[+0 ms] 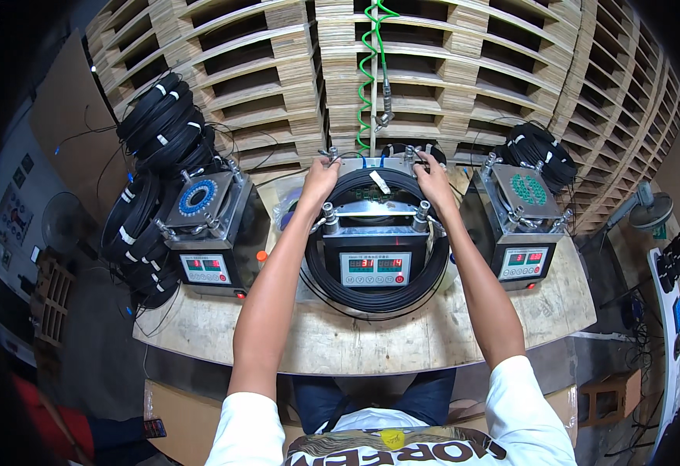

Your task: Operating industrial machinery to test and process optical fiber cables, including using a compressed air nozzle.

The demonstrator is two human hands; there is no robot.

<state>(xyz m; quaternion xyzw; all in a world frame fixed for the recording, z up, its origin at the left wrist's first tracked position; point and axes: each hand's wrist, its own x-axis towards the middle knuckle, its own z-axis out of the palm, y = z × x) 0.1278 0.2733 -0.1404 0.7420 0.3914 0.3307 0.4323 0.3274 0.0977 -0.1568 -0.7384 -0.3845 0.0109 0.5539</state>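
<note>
A wall of stacked wooden pallets (448,70) rises just beyond both hands and fills the far side of the view. Below the forearms lies a curved wooden bench (371,342); its near edge runs under the elbows, with bare wood open between that edge and the machines.

Three boxy winding machines sit on the bench. The middle machine (373,260) lies directly under and between the hands. One machine (208,233) stands well out to the left of the left hand, another (522,225) to the right of the right hand, each with a narrow gap to the middle one.

A large black cable coil (375,299) wraps around the middle machine, its far arc touching both hands, its near arc sagging toward the bench edge. A heap of finished coils (157,132) sits far left of the left hand; a smaller heap (546,151) sits beyond the right hand, partly hidden by the right machine.

A green spiral hose (371,70) hangs just beyond the hands, between them.

The left hand (320,180) is curled over the coil's far left top, gripping it. The right hand (433,179) is curled likewise over the far right top. The fingertips are hidden behind the coil and metal posts, so how tightly they close is hard to make out. The picture's rim is dark and bent.
</note>
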